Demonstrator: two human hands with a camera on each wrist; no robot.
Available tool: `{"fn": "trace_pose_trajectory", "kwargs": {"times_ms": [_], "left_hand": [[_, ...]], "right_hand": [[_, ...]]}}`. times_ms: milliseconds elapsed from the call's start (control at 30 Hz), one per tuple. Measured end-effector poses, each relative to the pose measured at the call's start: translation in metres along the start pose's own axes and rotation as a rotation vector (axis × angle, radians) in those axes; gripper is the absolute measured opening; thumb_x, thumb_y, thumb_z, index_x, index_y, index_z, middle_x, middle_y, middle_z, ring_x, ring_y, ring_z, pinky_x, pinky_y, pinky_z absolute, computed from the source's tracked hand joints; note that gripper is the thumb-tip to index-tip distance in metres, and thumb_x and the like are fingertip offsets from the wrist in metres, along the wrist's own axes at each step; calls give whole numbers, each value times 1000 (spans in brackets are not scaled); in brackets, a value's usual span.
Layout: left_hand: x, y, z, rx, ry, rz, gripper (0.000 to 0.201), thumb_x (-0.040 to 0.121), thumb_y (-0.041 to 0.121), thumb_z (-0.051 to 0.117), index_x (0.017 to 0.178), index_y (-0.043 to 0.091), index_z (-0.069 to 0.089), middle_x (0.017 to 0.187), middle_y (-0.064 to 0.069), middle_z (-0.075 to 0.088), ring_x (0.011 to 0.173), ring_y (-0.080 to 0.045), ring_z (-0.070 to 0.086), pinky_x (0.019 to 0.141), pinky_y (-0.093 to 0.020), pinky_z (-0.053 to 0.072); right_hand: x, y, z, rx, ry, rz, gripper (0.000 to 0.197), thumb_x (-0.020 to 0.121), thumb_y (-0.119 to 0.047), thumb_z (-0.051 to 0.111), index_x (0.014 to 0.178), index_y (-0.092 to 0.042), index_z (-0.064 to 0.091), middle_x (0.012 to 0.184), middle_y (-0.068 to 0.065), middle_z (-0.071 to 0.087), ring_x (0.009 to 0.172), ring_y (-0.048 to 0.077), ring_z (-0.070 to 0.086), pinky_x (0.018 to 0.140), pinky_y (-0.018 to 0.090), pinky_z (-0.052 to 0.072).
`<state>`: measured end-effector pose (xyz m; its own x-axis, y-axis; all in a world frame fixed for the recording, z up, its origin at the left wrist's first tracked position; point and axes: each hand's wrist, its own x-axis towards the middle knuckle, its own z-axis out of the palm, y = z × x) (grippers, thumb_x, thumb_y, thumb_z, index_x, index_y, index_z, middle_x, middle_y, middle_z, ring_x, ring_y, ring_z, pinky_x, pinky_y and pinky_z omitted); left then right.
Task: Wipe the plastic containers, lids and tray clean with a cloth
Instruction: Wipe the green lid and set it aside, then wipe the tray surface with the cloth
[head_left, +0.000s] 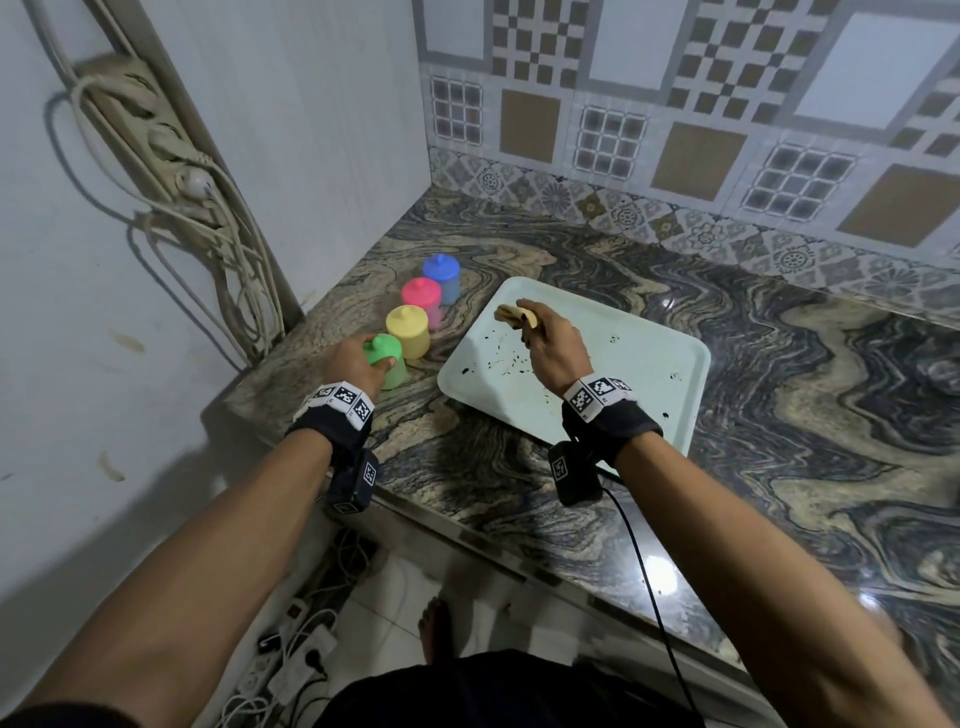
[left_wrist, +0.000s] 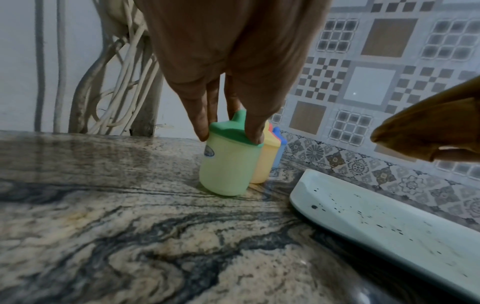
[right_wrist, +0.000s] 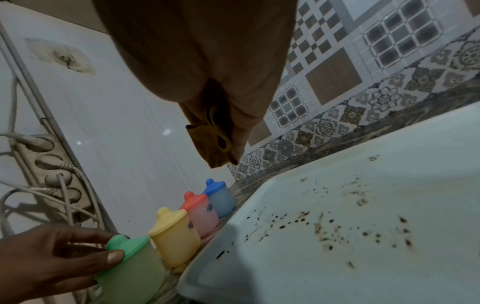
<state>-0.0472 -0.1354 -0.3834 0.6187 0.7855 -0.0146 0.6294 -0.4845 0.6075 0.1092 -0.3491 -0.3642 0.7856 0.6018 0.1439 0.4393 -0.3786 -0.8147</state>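
Note:
Several small lidded containers stand in a row on the marble counter: green (head_left: 388, 364) nearest, then yellow (head_left: 409, 331), pink (head_left: 423, 301) and blue (head_left: 442, 276). My left hand (head_left: 358, 364) grips the green container (left_wrist: 228, 162) by its lid (left_wrist: 228, 129), fingers and thumb on either side; it stands upright on the counter. My right hand (head_left: 550, 345) holds a folded tan cloth (head_left: 511, 314) above the pale tray (head_left: 649, 364), which is speckled with dark crumbs (right_wrist: 337, 226). The cloth (right_wrist: 213, 131) hangs clear of the tray (right_wrist: 376, 205) surface.
A power strip with white cables (head_left: 171, 171) hangs on the left wall panel. Patterned tiles (head_left: 727, 130) back the counter. The counter's front edge (head_left: 467, 530) runs diagonally; more cables lie on the floor (head_left: 291, 660) below.

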Motion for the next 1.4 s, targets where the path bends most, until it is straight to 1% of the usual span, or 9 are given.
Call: {"fn": "trace_pose_trajectory", "kwargs": {"times_ms": [300, 467, 600, 700, 833, 1000, 1167, 1300, 1400], "left_hand": [[8, 10, 1, 263, -54, 45, 48, 84, 27, 70, 123, 2, 55, 122, -27, 57, 114, -43, 52, 92, -45, 44], [5, 37, 11, 162, 89, 310, 44, 77, 20, 71, 117, 6, 60, 119, -20, 58, 114, -38, 52, 94, -43, 43], [4, 62, 35, 54, -165, 412, 32, 79, 20, 76, 109, 11, 69, 117, -13, 63, 111, -30, 58, 96, -38, 46], [9, 66, 52, 139, -398, 377, 57, 72, 30, 83, 123, 15, 62, 130, -12, 55, 124, -31, 50, 104, -39, 40], [18, 65, 65, 360, -527, 383, 102, 56, 43, 90, 140, 8, 44, 141, -18, 42, 131, -35, 40, 108, -38, 32], [20, 53, 73, 435, -582, 311, 105, 46, 51, 91, 129, 3, 47, 137, -19, 41, 124, -35, 45, 102, -39, 41], [23, 50, 74, 427, -576, 310, 115, 44, 56, 89, 134, 3, 42, 137, -18, 39, 126, -35, 41, 103, -41, 41], [24, 57, 73, 458, -596, 313, 123, 43, 62, 87, 138, 3, 35, 138, -17, 34, 127, -35, 38, 103, -42, 40], [25, 63, 74, 526, -614, 326, 117, 41, 64, 87, 128, 2, 42, 130, -16, 37, 118, -35, 41, 93, -40, 42]], "right_hand": [[-8, 19, 2, 433, 9, 237, 33, 94, -9, 43, 94, -12, 75, 93, 17, 74, 73, 26, 62, 71, 43, 53], [1, 26, -7, 630, 43, 468, 27, 97, -3, 45, 104, 9, 69, 94, 16, 74, 70, 15, 67, 62, 22, 52], [33, 39, -19, 537, 89, 449, 25, 98, -5, 47, 99, 10, 67, 65, -5, 73, 54, 5, 65, 52, 18, 48], [68, 45, -22, 57, 57, 289, 24, 95, -14, 49, 100, -11, 72, 95, 3, 75, 71, 17, 63, 71, 31, 50], [88, 42, -12, -279, 17, 70, 31, 100, -12, 42, 127, -8, 56, 128, 21, 60, 114, 38, 57, 85, 35, 42], [82, 84, 23, -753, -654, 97, 60, 102, -32, 43, 154, -14, 18, 164, 10, 5, 151, 30, 6, 119, 45, 12], [92, 77, 11, -566, -382, 35, 45, 97, -34, 41, 138, -16, 47, 146, 16, 46, 131, 36, 45, 104, 40, 37], [114, 71, 34, -651, -389, 33, 63, 103, -25, 39, 155, -3, 9, 162, 18, 0, 150, 35, 3, 122, 40, 9], [113, 75, 60, -672, -424, 66, 71, 102, -38, 34, 154, -1, 4, 163, 17, -4, 151, 34, -3, 123, 44, 2]]}}
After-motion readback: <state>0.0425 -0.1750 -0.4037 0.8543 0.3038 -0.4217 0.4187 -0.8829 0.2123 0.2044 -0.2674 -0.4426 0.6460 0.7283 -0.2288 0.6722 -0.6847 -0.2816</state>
